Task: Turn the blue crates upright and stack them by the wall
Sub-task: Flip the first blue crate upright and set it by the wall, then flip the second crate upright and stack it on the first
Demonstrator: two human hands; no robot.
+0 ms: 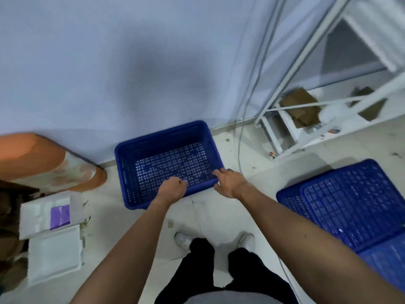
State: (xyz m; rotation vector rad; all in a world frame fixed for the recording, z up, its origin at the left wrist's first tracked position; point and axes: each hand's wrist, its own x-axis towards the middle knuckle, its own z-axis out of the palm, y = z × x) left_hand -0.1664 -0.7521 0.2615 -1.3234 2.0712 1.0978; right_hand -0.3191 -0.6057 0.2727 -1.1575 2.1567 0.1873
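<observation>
Upright crate (168,165): open side up on the floor (219,216), its far side against the wall (109,73).
Left hand (172,189): at the middle of the near rim, fingers curled shut around it.
Right hand (230,183): at the near right corner of the same crate; fingers (219,173) stretched out flat, the tips lying on the rim, not wrapped round it.
Overturned crates (350,205): on the floor to the right, well apart from both hands, bottoms up, one overlapping the other.
Crate count: three blue ones seen, one upright and two overturned.
Other things: two white trays (52,235) near left; one orange pot (50,163) on its side, far left; a white metal rack (306,110) far right.
Person: two white shoes (185,239) just behind the upright crate.
</observation>
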